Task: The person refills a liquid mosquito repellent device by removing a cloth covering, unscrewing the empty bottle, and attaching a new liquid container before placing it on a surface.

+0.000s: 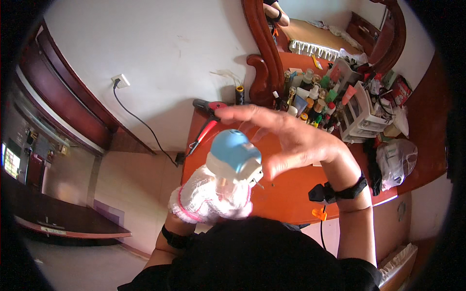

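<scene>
Head view: the left hand (208, 199), in a pink-trimmed white knit glove (187, 206), grips a smooth blue-and-white device (233, 153), its long axis running near to far, rounded dome (229, 140) pointing away from the wearer. Just beside it, the right hand (298, 138) spreads empty fingers over a glossy reddish desk (291, 189).

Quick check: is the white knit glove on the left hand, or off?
On: the white knit glove covers the left hand, with bare forearm showing below its pink-trimmed cuff.
</scene>
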`<control>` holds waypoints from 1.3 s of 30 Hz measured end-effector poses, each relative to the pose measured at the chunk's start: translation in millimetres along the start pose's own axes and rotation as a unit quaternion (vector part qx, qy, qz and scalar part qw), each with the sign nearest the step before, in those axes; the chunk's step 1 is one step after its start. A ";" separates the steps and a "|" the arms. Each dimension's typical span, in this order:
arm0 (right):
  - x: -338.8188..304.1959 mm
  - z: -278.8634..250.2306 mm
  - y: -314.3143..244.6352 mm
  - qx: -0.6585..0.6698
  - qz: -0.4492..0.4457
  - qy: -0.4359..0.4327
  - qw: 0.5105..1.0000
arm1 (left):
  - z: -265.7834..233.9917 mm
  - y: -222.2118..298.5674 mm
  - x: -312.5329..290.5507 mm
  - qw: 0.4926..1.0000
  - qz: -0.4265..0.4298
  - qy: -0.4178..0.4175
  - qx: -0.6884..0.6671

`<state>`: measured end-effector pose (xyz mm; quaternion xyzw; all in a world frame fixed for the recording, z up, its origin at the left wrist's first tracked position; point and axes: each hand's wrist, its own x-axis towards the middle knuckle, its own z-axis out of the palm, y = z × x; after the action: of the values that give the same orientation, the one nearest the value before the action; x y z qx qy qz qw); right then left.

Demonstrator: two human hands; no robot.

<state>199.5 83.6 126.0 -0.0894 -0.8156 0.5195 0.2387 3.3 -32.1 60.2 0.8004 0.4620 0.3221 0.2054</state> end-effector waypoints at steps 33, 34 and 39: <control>-16.7 51.8 14.3 -0.451 -0.247 0.281 0.811 | 13.4 -30.7 15.8 0.998 0.046 0.023 0.041; -14.8 54.1 12.4 -0.454 -0.249 0.288 0.806 | 34.4 -53.6 5.0 0.998 0.010 0.042 -0.035; -15.4 56.8 25.0 -0.442 -0.239 0.311 0.807 | 41.0 -58.7 2.6 0.967 -0.099 0.010 -0.234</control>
<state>183.0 42.9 79.6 -0.1442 -0.8349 -0.0262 0.5306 -2.5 -2.4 -4.8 0.6771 0.4530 0.4073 0.4128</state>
